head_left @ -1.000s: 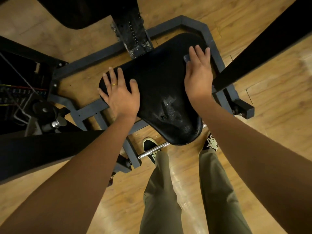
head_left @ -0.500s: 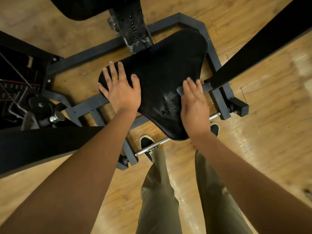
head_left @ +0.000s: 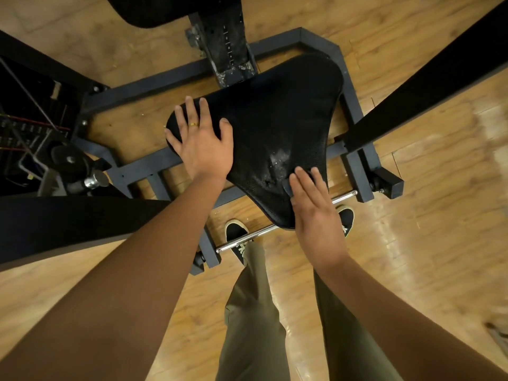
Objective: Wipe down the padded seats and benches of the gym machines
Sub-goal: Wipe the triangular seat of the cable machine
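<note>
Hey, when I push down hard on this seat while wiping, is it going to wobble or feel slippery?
Probably steady: the seat seems mounted to a thick post within a steel frame, and your left hand lies flat on it. Its pebbled surface likely grips rather than slides. The scuffed patch near your right hand may drag the cloth.

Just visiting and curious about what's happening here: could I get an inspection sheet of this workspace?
Surface: black padded seat, whitish speckled patch near its narrow end.
Job's things: dark cloth, mostly hidden under the right hand.
Clutter: nothing seen.
Hands: left hand lies flat on the seat's left edge; right hand presses flat on the cloth.
Cables: thin cables run through the machine at left.
Surroundings: grey steel frame, wooden floor.
</note>
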`<state>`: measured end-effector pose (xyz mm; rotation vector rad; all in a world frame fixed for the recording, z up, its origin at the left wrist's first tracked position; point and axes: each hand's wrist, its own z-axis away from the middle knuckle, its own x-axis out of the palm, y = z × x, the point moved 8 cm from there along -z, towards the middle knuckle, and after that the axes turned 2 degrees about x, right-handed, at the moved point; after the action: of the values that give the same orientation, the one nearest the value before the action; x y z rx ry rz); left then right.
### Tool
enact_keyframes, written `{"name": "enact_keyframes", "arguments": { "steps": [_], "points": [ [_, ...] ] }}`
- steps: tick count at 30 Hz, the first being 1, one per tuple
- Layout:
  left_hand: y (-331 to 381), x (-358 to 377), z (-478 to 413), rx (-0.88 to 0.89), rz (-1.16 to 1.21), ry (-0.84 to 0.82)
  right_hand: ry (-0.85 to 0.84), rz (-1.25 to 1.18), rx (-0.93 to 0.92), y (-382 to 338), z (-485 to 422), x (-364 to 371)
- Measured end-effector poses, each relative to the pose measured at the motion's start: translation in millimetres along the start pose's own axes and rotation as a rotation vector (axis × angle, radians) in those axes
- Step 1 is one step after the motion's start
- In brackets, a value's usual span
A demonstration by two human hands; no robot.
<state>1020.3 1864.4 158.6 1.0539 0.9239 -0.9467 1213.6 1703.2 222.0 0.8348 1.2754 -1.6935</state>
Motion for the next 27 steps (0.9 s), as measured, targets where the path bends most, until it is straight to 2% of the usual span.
{"name": "enact_keyframes", "arguments": {
  "steps": [9,12,16,19,22,27],
  "points": [
    [1,-1,0,0.005,0.000,0.001,0.105,-0.022,0.119,7,-135,-4],
    [2,-2,0,0.006,0.004,-0.008,0.128,-0.018,0.092,4,-101,-5],
    [2,-1,1,0.009,0.002,-0.008,0.026,0.023,-0.039,-8,-12,0],
    [0,-1,-1,-0.001,-0.002,-0.005,-0.001,-0.005,-0.080,-3,15,0],
    [1,-1,0,-0.002,0.003,-0.002,0.018,-0.012,-0.072,-7,-21,-1],
    [2,-3,0,-0.001,0.008,-0.031,0.076,-0.055,0.064,-11,-125,1]
  ]
}}
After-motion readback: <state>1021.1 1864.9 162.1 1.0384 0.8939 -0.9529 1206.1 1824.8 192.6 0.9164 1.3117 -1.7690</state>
